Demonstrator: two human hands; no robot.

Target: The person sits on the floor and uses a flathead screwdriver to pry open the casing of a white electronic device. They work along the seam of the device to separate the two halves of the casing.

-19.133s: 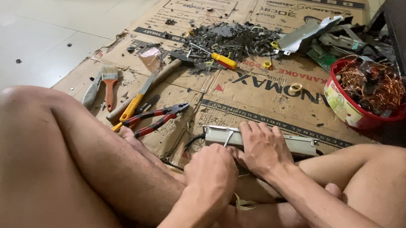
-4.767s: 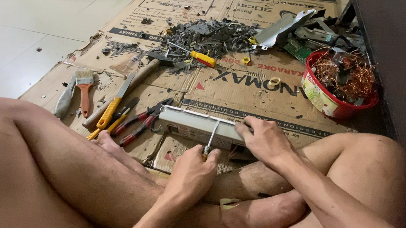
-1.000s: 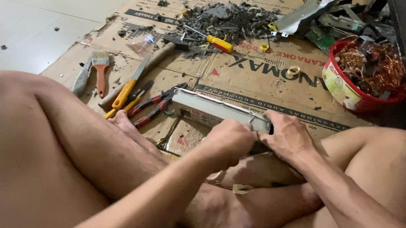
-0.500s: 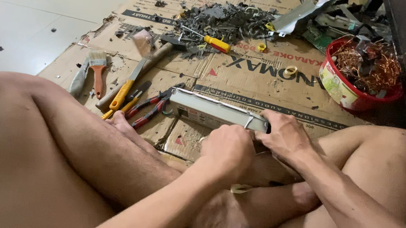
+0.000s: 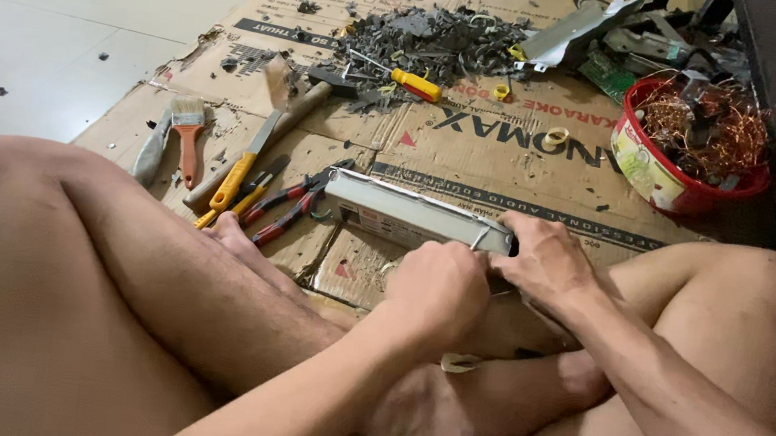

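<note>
A long silver-grey metal box [image 5: 389,210] lies across flattened cardboard [image 5: 471,159] in front of my crossed legs. My right hand [image 5: 545,260] grips its right end from above. My left hand [image 5: 438,291] is closed into a fist against the box's near side by that same end; whatever it holds is hidden. A thin metal part sticks up between the two hands.
Red-handled pliers [image 5: 288,206], yellow-handled tools [image 5: 236,181], a hammer [image 5: 283,120] and a small brush [image 5: 187,134] lie left of the box. A yellow screwdriver [image 5: 412,83] rests by a heap of grey scraps [image 5: 436,36]. A red bowl of copper wire [image 5: 689,144] stands right.
The box has shifted slightly and both hands have closed in at its right end; my left fist now sits lower against the near side.
</note>
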